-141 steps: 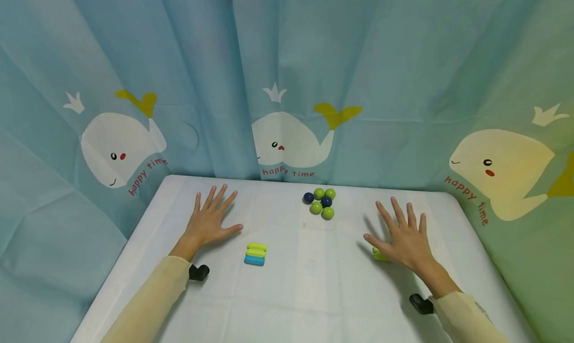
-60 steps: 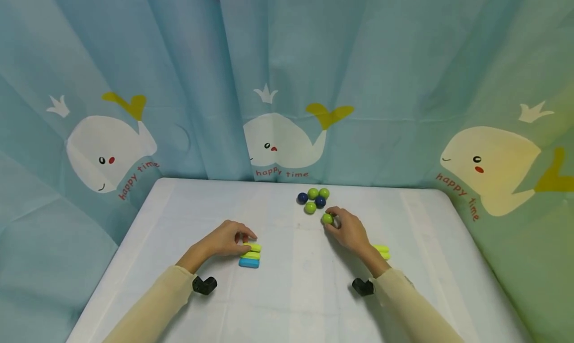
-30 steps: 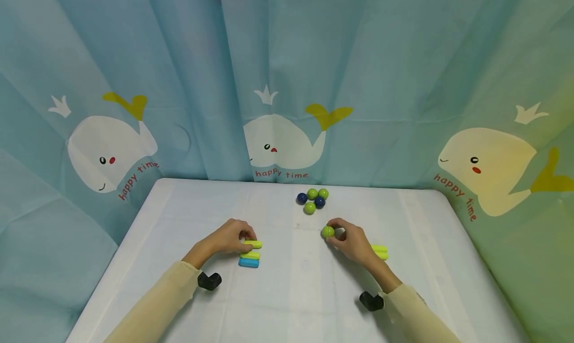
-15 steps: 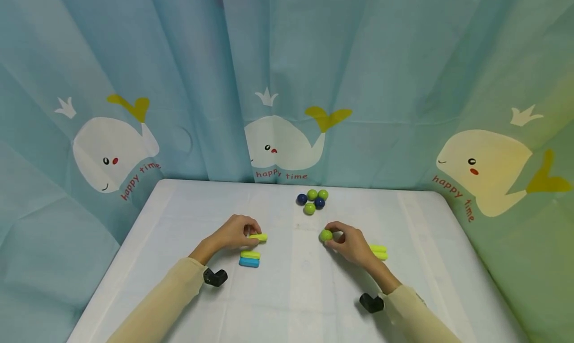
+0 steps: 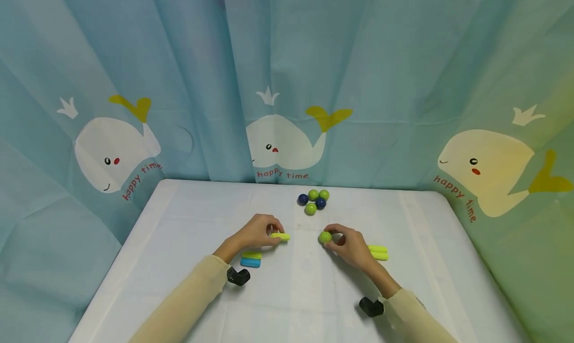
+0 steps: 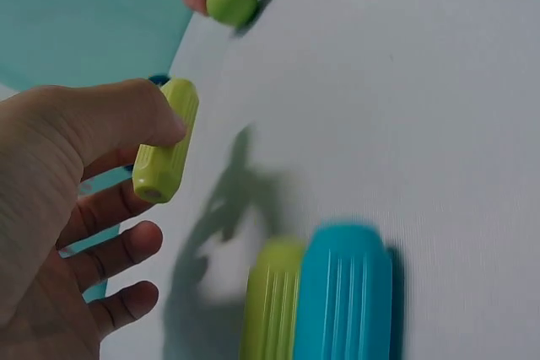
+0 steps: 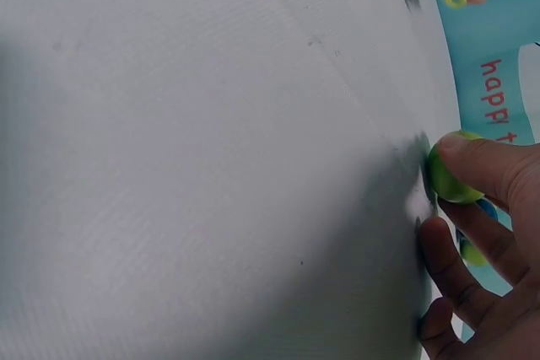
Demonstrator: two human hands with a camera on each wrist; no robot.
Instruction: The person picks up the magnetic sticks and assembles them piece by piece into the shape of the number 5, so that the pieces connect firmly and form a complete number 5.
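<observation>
My left hand (image 5: 259,232) pinches a yellow-green ribbed building rod (image 6: 173,137) between thumb and fingers, held off the table with its shadow below. The rod's free end points right. My right hand (image 5: 352,246) pinches a green ball (image 5: 325,237) between thumb and fingertips, low over the table. A gap separates rod and ball. Below the left hand lie a yellow-green rod (image 6: 272,305) and a blue rod (image 6: 344,292), side by side. Two more yellow-green rods (image 5: 378,253) lie by the right wrist, partly hidden by it.
At the table's back stand three green balls (image 5: 311,209) and two dark blue balls (image 5: 303,199) in a cluster. A pale blue curtain (image 5: 381,148) with whale prints hangs behind the white table (image 5: 287,303). Black wrist cameras (image 5: 238,276) sit under the forearms.
The left hand picked a yellow-green rod from its row of three and moved it right. The right hand took a green ball from the cluster and brought it nearer.
</observation>
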